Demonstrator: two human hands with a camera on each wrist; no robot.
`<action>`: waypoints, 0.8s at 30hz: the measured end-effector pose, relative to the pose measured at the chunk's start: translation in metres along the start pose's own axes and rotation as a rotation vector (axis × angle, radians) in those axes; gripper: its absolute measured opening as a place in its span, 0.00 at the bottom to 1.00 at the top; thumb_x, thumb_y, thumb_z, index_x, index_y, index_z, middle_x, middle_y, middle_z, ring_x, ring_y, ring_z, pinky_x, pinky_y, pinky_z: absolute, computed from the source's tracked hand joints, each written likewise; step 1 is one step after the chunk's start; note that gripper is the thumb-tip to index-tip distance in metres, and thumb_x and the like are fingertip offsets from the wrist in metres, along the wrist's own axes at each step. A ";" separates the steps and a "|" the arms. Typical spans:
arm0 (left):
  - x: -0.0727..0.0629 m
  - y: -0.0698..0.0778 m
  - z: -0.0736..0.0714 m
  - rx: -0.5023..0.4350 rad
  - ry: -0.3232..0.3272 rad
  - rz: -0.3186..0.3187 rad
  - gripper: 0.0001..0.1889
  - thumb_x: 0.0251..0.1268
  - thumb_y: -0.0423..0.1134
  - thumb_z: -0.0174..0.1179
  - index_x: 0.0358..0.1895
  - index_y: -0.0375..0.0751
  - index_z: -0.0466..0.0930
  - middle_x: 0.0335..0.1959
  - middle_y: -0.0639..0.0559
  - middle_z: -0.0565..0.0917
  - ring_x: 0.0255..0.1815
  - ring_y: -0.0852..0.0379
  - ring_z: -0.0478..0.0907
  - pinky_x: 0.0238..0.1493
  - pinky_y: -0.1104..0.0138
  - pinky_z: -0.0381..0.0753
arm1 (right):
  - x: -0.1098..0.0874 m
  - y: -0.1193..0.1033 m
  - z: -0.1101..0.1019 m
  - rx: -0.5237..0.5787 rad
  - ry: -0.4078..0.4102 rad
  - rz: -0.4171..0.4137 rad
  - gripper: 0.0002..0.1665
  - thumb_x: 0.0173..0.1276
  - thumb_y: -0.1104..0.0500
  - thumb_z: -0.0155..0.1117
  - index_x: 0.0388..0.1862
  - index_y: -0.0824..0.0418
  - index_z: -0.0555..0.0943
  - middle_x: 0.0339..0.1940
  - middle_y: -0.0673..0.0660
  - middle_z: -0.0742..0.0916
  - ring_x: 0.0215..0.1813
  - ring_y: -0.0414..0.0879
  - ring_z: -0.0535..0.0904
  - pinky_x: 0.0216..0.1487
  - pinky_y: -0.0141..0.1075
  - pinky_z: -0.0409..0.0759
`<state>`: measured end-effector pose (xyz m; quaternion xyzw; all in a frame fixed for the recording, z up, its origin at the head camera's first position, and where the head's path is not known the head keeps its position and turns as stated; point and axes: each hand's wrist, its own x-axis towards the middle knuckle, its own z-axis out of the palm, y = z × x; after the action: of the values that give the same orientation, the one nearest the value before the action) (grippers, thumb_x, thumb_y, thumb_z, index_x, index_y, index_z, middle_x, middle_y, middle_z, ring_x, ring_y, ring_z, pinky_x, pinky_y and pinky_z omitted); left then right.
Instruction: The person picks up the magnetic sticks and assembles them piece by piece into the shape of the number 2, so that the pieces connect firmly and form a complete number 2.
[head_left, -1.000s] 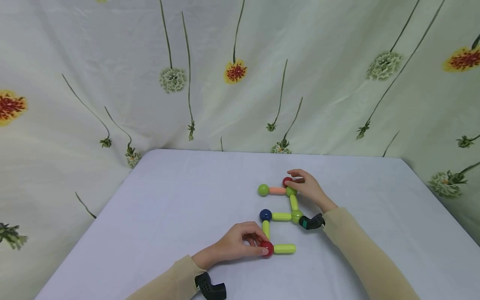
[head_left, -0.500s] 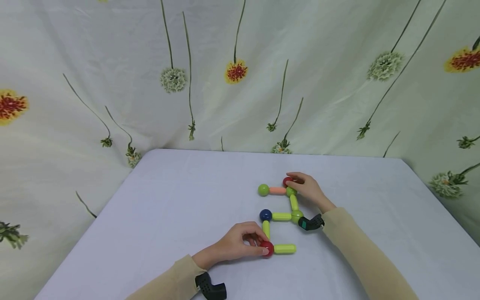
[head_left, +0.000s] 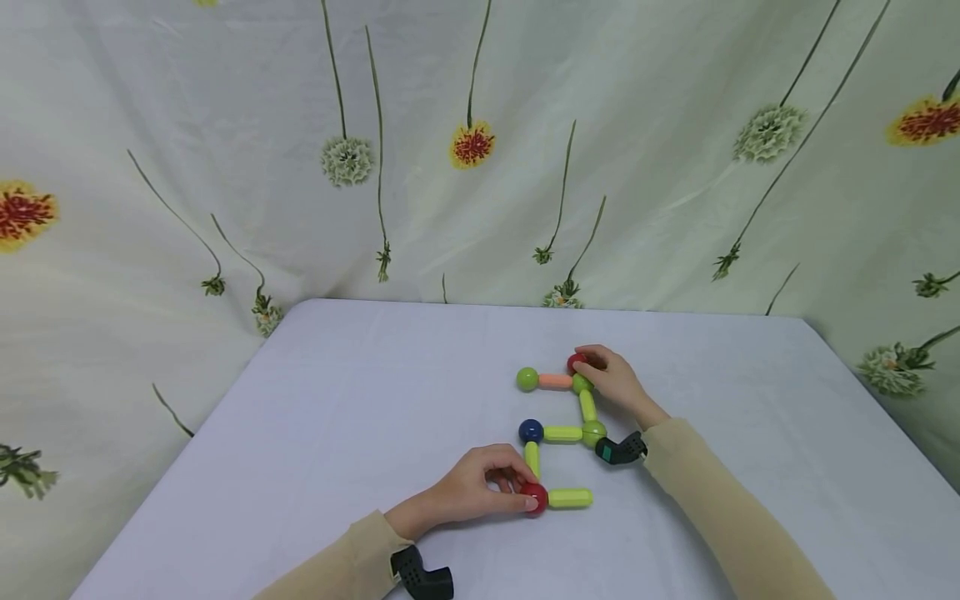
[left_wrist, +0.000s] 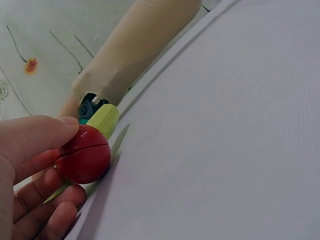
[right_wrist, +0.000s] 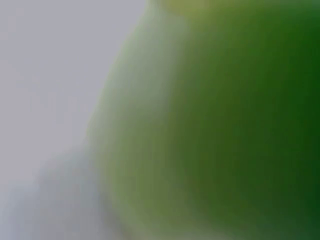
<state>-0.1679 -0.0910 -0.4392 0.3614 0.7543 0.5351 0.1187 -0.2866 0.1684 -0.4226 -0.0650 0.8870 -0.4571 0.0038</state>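
My left hand (head_left: 474, 483) pinches a large red ball (head_left: 536, 497) between thumb and fingers; in the left wrist view the same ball (left_wrist: 85, 157) shows a seam. One yellow-green rod (head_left: 570, 498) sticks out rightward from it, another (head_left: 532, 458) runs back to a dark blue ball (head_left: 531, 431). From there a rod (head_left: 562, 433) leads to a lime ball (head_left: 593, 432), then a further rod (head_left: 588, 407) to a green ball (head_left: 582, 384). At the back, my right hand (head_left: 617, 382) pinches a second red ball (head_left: 575, 362) against or just beside that green ball.
A pink rod (head_left: 555, 381) joins the back green ball to another green ball (head_left: 527, 379) on the left. White cloth covers the table (head_left: 360, 400); a flowered curtain (head_left: 645, 167) hangs behind. A blurred green ball (right_wrist: 215, 125) fills the right wrist view.
Fingers of my right hand have closed in a little around the back red ball, and that wrist has shifted slightly. The left hand and the chain of rods and balls stay put.
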 end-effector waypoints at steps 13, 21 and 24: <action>0.000 0.003 0.001 0.008 0.004 -0.019 0.11 0.55 0.36 0.68 0.42 0.42 0.84 0.36 0.53 0.82 0.35 0.59 0.77 0.36 0.70 0.79 | -0.016 0.001 -0.009 0.034 0.080 -0.007 0.28 0.72 0.51 0.54 0.65 0.64 0.67 0.60 0.66 0.75 0.59 0.59 0.71 0.56 0.49 0.73; -0.002 0.031 -0.002 -0.009 -0.006 -0.016 0.11 0.56 0.31 0.66 0.42 0.33 0.82 0.37 0.44 0.82 0.35 0.50 0.78 0.37 0.69 0.79 | -0.034 0.007 -0.020 0.064 0.124 -0.091 0.28 0.71 0.49 0.56 0.63 0.65 0.69 0.56 0.66 0.77 0.52 0.57 0.75 0.47 0.42 0.77; -0.003 0.035 -0.003 -0.012 -0.004 -0.014 0.11 0.56 0.32 0.66 0.42 0.32 0.82 0.37 0.43 0.81 0.35 0.49 0.77 0.36 0.69 0.79 | -0.042 0.007 -0.021 0.070 0.115 -0.107 0.28 0.69 0.48 0.58 0.61 0.64 0.70 0.55 0.64 0.78 0.49 0.55 0.76 0.44 0.38 0.77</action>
<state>-0.1525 -0.0893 -0.4074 0.3565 0.7534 0.5379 0.1262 -0.2474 0.1942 -0.4183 -0.0859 0.8646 -0.4902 -0.0695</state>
